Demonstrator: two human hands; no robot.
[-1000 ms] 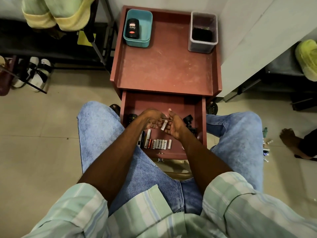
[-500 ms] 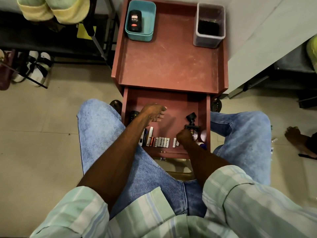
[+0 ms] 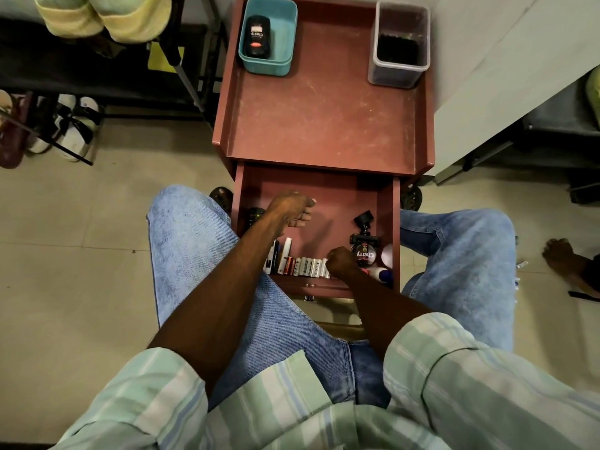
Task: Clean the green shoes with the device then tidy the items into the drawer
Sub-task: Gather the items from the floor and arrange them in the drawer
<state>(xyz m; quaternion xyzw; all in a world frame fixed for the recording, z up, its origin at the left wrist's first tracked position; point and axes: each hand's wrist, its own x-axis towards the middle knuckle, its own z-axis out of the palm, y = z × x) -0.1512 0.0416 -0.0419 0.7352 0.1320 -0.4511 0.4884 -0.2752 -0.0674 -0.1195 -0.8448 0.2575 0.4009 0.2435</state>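
The red drawer (image 3: 395,216) stands pulled out between my knees. A row of several batteries (image 3: 306,267) lies along its front, with pens to the left. My right hand (image 3: 341,261) is curled at the row's right end, its fingertips down on the last battery. My left hand (image 3: 292,207) hovers over the drawer's left side with relaxed fingers and holds nothing. A Cherry polish tin (image 3: 365,254) and a black mount-like device (image 3: 363,222) lie at the drawer's right. Green shoes (image 3: 97,17) sit on a rack at top left.
On the red cabinet top (image 3: 324,118) stand a teal bin (image 3: 269,68) holding a black Cherry bottle (image 3: 257,37) and a clear container (image 3: 397,73). White sandals (image 3: 71,125) lie on the floor at left. Another person's foot (image 3: 563,258) is at right.
My hands came apart from the middle of the drawer. The right hand took the battery down to the right end of the row; the left hand opened and stayed above the drawer.
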